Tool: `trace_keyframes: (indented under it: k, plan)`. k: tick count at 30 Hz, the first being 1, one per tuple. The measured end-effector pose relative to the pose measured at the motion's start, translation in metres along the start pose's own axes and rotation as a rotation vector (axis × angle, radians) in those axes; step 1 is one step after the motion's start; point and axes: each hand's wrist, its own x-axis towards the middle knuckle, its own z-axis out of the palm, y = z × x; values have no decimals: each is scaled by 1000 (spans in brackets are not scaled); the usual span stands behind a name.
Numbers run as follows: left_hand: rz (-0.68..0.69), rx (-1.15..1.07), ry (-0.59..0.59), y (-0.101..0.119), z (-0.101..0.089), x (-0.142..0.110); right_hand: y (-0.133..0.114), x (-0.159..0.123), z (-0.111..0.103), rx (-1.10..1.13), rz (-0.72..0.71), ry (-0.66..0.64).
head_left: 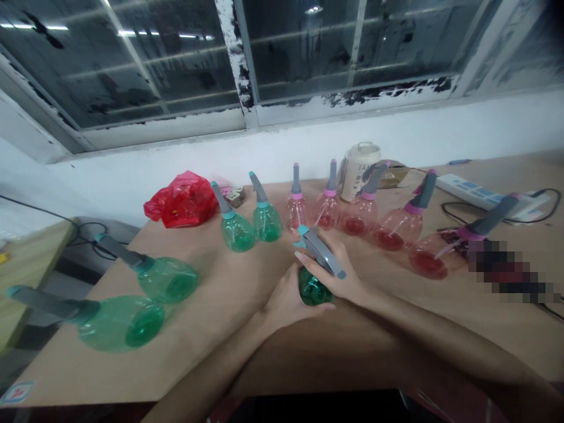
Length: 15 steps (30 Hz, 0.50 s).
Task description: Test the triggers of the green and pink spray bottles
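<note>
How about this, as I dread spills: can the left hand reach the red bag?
Probably not directly: the left hand clasps a green bottle, and a second bottle stands before the red bag.

Toward the back of the worktop [247, 288] lie a crumpled red bag [183, 200] and, just beside it, some small blocks [235, 196]. A pale cup [362, 167] with a lid stands near the wall [282, 145], a brown packet [393, 175] beside it. Farther right lie a blue pen [459, 161] and a white power strip [480, 195] with a black cable [540, 218].
</note>
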Motion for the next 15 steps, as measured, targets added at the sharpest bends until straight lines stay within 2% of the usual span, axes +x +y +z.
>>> trace_keyframes:
  k: [11, 15]
  plan:
    - [10, -17, 6, -7, 3, 1, 1, 1, -3, 63, 61, -101]
    - [31, -7, 27, -6, 2, 1, -4, 5, -4, 85, 40, -104]
